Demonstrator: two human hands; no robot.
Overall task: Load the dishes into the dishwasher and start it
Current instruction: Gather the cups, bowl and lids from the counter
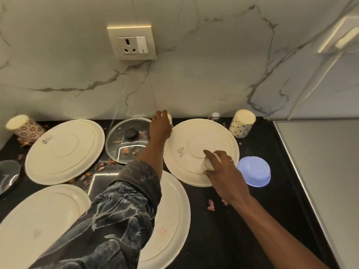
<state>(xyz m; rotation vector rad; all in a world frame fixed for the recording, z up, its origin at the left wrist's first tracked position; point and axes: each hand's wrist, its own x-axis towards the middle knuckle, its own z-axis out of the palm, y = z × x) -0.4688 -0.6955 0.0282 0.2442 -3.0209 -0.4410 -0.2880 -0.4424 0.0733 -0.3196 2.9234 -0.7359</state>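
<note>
Several cream plates lie upside down on the black counter: one at back left (pixel 65 151), one at front left (pixel 41 228), one under my left arm (pixel 172 218), one at right (pixel 201 140). My left hand (pixel 161 124) reaches to the back wall and grips a small cream cup (pixel 169 118), mostly hidden by the fingers. My right hand (pixel 220 171) holds another small cream cup (pixel 210 163) over the right plate's front edge. A glass pot lid (pixel 128 140) with a black knob lies between the back plates.
Patterned cups stand upside down at back left (pixel 24 126) and back right (pixel 242 126). A blue plastic bowl (pixel 254 170) sits upside down right of my right hand. Food scraps litter the counter (pixel 229 226). A steel surface (pixel 322 171) borders the right side. A dark pan edge (pixel 8 176) shows at far left.
</note>
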